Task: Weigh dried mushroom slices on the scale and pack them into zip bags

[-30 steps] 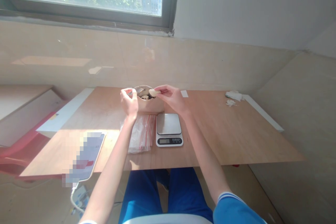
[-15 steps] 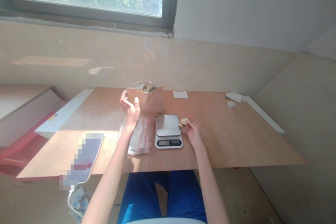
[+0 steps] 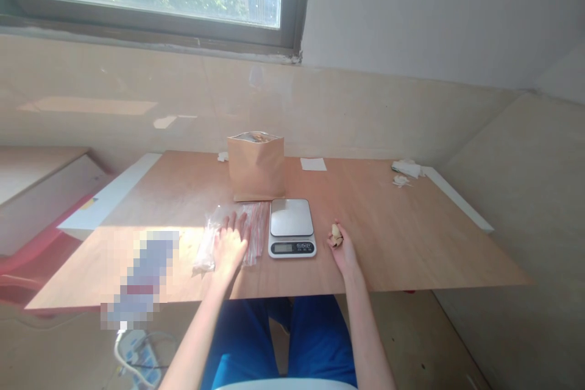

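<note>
My left hand (image 3: 232,247) lies with its fingers spread on a stack of clear zip-lock bags (image 3: 211,237) with red seal lines. Closed fingers of my right hand (image 3: 343,251) hold a small pale beige piece with a dark edge (image 3: 337,234), just right of the scale; its exact kind I cannot make out. Between my hands sits a white digital kitchen scale (image 3: 292,228) with a bare metal plate. Behind the bags a brown kraft paper pouch (image 3: 256,167) stands upright, its top open; the contents barely show.
A white paper (image 3: 313,164) lies near the wall. White crumpled scraps (image 3: 402,181) and a packet (image 3: 408,168) are at the back right of the wooden table (image 3: 411,231). A blurred phone-like device (image 3: 146,274) with a white cable (image 3: 119,350) lies at the left edge.
My left hand has left the pouch and come down onto the plastic bags. The pouch now stands straighter. My right hand has drawn back from the scale with the beige piece.
</note>
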Demonstrator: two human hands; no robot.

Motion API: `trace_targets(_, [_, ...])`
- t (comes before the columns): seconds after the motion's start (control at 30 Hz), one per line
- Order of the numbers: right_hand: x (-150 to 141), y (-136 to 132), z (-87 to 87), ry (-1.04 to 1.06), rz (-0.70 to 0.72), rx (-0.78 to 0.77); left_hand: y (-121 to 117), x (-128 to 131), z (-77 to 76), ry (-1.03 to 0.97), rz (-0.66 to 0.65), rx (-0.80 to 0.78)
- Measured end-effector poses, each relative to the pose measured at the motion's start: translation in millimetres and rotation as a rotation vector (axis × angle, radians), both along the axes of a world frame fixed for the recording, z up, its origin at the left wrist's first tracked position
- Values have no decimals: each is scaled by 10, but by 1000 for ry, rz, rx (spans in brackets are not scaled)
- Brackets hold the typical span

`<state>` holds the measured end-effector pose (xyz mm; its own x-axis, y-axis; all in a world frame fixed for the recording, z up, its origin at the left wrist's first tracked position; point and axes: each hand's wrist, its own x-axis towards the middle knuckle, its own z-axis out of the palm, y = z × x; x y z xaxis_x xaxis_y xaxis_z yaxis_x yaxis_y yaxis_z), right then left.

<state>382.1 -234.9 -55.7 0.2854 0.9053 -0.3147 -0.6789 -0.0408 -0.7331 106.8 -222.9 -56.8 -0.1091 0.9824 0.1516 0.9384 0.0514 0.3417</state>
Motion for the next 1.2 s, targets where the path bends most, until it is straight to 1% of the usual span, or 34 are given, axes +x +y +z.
trace_targets(0.07, [-74,48,35,-120,48,32,-1,-7,-15,-3,-7,31])
trace_targets(0.17, [-233,226,90,-411,101,54,-5,0,11,0,-11,49])
trace_targets(0.23, [-359,395,135,-684,120,81,-6,10,25,11,-7,47])
trace_targets(0.37, [-593,690,267,-1312,192,295,0,22,30,16,16,22])
trace_targets(0.4, [-639,732,304,-1450,229,333,1,24,33,12,17,18])
trace_targets(0.47, [-708,769,372,-1681,312,363,2,25,41,5,15,20])
trace_targets(0.53, [-746,756,422,-1832,369,380,1,26,47,1,10,28])
trace_targets(0.57, [-752,736,439,-1871,377,391,1,26,46,2,12,31])
trace_targets(0.6, [-751,711,451,-1885,374,403,1,25,43,2,16,33])
trace_targets(0.67, [-724,653,461,-1845,331,421,3,23,33,-3,24,32])
trace_targets(0.73, [-663,595,445,-1739,240,435,5,20,23,-12,26,32])
trace_targets(0.8, [-570,537,389,-1581,129,435,5,19,22,-18,24,35])
trace_targets(0.9, [-391,433,217,-1280,-14,365,1,25,32,-15,29,45])
trace_targets(1.0, [-213,305,-6,-1030,-85,236,-3,31,43,-4,30,51])
trace_targets(1.1, [-87,194,-180,-934,-90,153,-5,31,44,4,25,47])
trace_targets(1.2, [-48,144,-256,-948,-74,133,-4,25,35,6,23,33])
